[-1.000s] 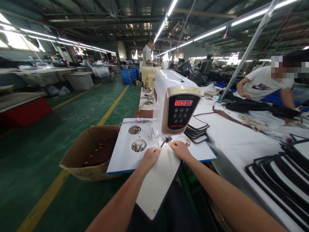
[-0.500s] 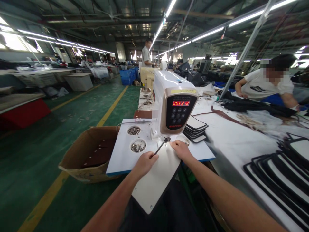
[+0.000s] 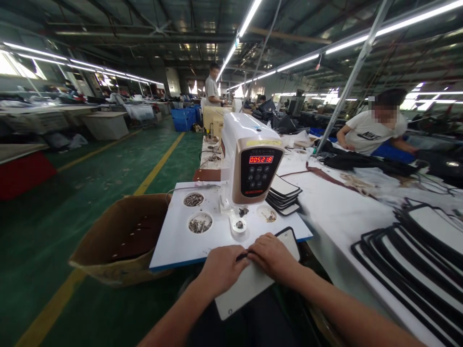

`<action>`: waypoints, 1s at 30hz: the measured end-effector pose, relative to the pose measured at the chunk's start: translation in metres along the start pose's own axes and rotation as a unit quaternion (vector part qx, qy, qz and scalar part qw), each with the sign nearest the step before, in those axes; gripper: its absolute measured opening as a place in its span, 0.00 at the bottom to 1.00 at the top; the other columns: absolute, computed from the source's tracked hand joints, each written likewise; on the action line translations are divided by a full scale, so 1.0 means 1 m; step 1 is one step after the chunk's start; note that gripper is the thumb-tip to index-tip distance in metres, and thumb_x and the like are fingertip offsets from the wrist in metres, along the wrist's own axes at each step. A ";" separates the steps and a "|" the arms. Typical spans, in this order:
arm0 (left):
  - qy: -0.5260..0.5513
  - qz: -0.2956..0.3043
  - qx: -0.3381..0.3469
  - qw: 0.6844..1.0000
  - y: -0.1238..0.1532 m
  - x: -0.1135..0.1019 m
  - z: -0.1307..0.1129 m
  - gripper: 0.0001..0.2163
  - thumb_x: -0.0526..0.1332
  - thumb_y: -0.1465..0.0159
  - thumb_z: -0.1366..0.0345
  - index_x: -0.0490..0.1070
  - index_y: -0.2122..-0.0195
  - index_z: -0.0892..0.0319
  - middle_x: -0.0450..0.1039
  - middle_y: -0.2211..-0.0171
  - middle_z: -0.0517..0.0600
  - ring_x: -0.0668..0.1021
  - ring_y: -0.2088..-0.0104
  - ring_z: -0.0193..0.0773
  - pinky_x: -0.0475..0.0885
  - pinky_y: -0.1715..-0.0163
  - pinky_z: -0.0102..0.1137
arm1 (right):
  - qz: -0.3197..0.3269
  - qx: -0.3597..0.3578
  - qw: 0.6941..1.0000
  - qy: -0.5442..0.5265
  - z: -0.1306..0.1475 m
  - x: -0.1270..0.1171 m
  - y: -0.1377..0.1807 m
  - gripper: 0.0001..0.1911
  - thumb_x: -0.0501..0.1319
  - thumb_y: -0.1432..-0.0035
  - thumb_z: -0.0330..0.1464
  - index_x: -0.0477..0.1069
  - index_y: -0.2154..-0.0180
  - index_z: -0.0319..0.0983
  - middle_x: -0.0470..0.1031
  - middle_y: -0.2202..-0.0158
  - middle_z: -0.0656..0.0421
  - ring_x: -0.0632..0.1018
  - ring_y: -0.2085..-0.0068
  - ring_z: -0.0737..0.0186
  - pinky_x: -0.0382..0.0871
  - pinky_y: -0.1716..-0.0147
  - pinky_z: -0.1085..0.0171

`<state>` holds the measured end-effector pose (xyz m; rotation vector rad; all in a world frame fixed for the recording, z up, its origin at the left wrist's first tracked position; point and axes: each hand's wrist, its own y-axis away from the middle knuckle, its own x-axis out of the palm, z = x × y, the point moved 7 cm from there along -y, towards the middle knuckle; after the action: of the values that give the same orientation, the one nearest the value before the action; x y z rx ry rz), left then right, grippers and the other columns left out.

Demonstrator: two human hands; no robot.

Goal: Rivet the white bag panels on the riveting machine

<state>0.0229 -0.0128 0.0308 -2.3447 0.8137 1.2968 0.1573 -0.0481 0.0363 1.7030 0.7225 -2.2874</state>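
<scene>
A white panel with black edging and small metal fasteners near its corners (image 3: 249,290) is tilted in front of the press machine (image 3: 231,164). My left hand (image 3: 224,267) is closed on the panel's far edge, with a bit of black edging showing by the fingertips. Right beside it, my right hand (image 3: 271,255) grips the same edge, fingers curled over it and hiding part of the panel. The machine's red display reads 005218. Its lower die (image 3: 239,224) stands bare on a short arm, apart from the panel.
Round wells of metal fasteners (image 3: 200,223) sit in the white worktop (image 3: 173,246). A cardboard box (image 3: 108,270) holds brown pieces at the left. Black-edged panels are stacked beside the machine (image 3: 284,195) and on the right-hand table (image 3: 408,265). Across that table a person (image 3: 372,127) leans over dark material.
Both hands have drawn the panel back from under the press head toward me and turned it. They are now close together on its edge, and the lower die is uncovered. The view has shifted slightly.
</scene>
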 end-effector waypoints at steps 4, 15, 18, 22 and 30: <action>0.046 -0.052 -0.060 0.996 0.007 -0.015 0.029 0.12 0.56 0.38 0.53 0.75 0.61 0.51 0.80 0.63 0.49 0.77 0.62 0.42 0.62 0.64 0.32 | -0.013 0.078 0.996 -0.028 -0.037 -0.004 0.006 0.17 0.49 0.31 0.40 0.74 0.61 0.41 0.77 0.64 0.56 0.73 0.61 0.59 0.60 0.58 0.59; 0.243 -0.151 -0.172 0.943 -0.036 0.010 0.055 0.19 0.54 0.39 0.48 0.71 0.73 0.58 0.71 0.77 0.45 0.71 0.72 0.35 0.60 0.71 0.29 | -0.087 0.212 0.970 -0.081 -0.059 0.022 -0.021 0.21 0.49 0.32 0.47 0.71 0.69 0.42 0.76 0.71 0.60 0.74 0.68 0.62 0.58 0.66 0.65; 0.211 -0.176 -0.163 0.947 -0.054 0.006 0.057 0.21 0.52 0.38 0.47 0.64 0.79 0.59 0.66 0.80 0.44 0.68 0.74 0.33 0.57 0.72 0.30 | -0.113 0.249 0.960 -0.058 -0.076 0.020 -0.031 0.23 0.52 0.35 0.50 0.70 0.72 0.41 0.75 0.73 0.60 0.73 0.70 0.62 0.56 0.68 0.64; 0.176 -0.198 -0.143 0.954 -0.075 0.002 0.064 0.20 0.51 0.37 0.50 0.61 0.80 0.59 0.64 0.80 0.44 0.66 0.74 0.32 0.54 0.72 0.30 | -0.117 0.280 0.952 -0.041 -0.094 0.019 -0.049 0.23 0.55 0.39 0.52 0.71 0.74 0.42 0.76 0.73 0.59 0.73 0.69 0.61 0.55 0.68 0.64; 0.208 -0.169 -0.155 0.951 -0.092 0.011 0.084 0.21 0.53 0.39 0.49 0.60 0.83 0.58 0.57 0.83 0.43 0.63 0.76 0.32 0.52 0.74 0.31 | -0.077 0.292 0.947 -0.105 -0.104 0.034 -0.059 0.27 0.54 0.40 0.53 0.66 0.80 0.40 0.72 0.77 0.60 0.69 0.72 0.64 0.53 0.72 0.65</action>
<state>0.0302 0.1012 -0.0208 -2.9035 0.2973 0.8454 0.2086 0.0580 -0.0026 1.6049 0.1320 -2.9463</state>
